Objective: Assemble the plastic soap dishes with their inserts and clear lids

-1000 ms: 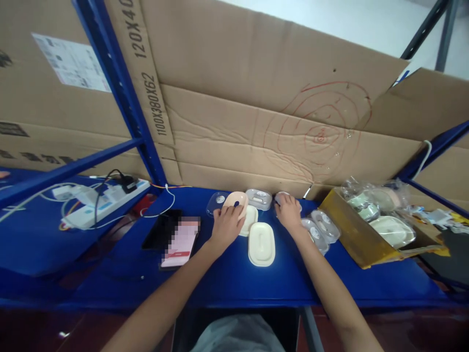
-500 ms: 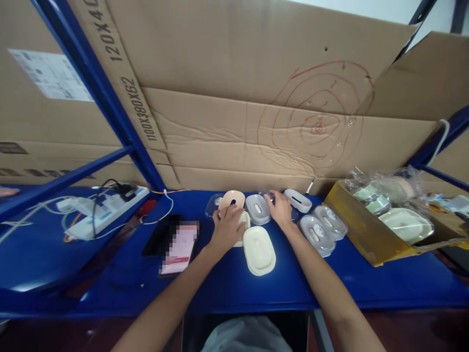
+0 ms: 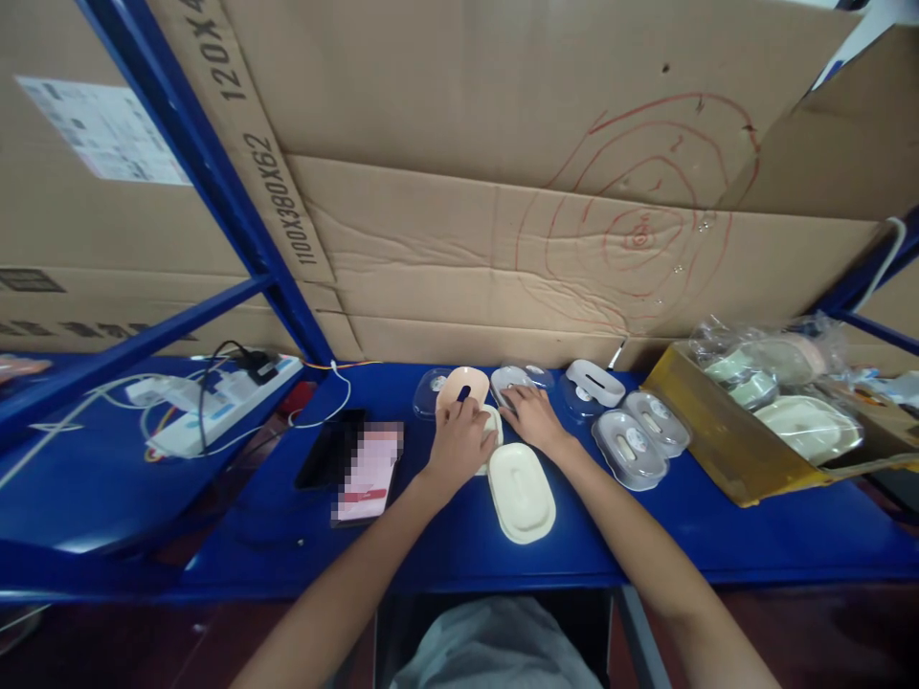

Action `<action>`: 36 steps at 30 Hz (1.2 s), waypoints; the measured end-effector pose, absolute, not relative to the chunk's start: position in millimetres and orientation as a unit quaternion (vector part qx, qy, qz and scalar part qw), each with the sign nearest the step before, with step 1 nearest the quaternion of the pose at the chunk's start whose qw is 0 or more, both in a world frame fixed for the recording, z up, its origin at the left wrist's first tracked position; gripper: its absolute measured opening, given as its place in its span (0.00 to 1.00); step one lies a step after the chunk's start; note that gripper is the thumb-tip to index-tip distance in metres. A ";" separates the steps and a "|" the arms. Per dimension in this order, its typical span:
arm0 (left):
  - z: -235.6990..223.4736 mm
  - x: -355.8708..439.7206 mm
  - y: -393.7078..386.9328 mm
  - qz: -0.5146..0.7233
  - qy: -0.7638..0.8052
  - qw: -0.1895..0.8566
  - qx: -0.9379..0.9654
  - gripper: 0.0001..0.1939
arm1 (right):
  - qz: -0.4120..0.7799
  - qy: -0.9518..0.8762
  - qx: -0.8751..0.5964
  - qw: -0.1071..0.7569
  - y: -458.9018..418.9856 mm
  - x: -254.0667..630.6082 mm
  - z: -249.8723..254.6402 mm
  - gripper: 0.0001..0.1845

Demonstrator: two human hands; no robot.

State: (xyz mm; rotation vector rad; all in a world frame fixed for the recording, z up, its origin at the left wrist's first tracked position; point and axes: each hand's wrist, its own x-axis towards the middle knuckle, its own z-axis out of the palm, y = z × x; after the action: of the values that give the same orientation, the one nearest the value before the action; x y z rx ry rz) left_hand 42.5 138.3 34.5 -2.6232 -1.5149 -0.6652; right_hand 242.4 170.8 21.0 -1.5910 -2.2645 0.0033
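Note:
Over the front end of a peach oval cover point(image 3: 457, 379) with a dark slot, my left hand point(image 3: 459, 448) has its fingers curled. Its thumb is by a cream oval piece point(image 3: 495, 421) partly hidden under the hand. My right hand point(image 3: 532, 421) has its fingers apart, resting on a grey oval cover point(image 3: 506, 377) and hiding part of it. A clear plastic shell point(image 3: 538, 376) sits just behind that hand. Nearer me lies a cream oval lid point(image 3: 523, 494), flat on the blue tabletop. Another clear shell point(image 3: 429, 394) is left of the peach cover.
To the right are a slotted grey cover point(image 3: 597, 383) and grey wrapped cases point(image 3: 629, 450). Beyond them stands a cardboard box point(image 3: 707, 435) with bagged pieces. At left lie a phone point(image 3: 369, 474) and a power strip point(image 3: 230, 407) with cables. A cardboard wall point(image 3: 431, 258) rises behind.
My right hand has come left from the clear shell onto the grey cover, which has shifted slightly back. My left hand stays at the peach cover. The camera view has shifted a little.

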 end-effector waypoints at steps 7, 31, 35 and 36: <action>39.4 50.5 117.4 -0.202 -0.298 -0.034 -0.932 0.23 | 0.010 -0.762 -0.593 0.258 183.5 245.9 12.4 0.18; 28.3 58.4 109.9 -0.225 -0.401 0.033 -0.887 0.19 | -0.173 -0.581 -0.781 0.150 26.9 355.0 24.2 0.24; 24.3 65.1 104.9 -0.215 -0.367 0.015 -0.905 0.17 | -0.170 -0.657 -0.713 0.176 32.3 345.7 31.3 0.23; 23.2 66.1 104.5 -0.212 -0.355 0.012 -0.910 0.17 | -0.157 -0.683 -0.686 0.194 41.3 340.0 35.6 0.23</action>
State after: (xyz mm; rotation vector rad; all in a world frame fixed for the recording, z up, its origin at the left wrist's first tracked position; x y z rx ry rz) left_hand 66.1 104.5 23.2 -2.8393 -1.1068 -0.6615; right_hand 340.0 41.3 35.6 -1.9241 -1.9155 -0.4389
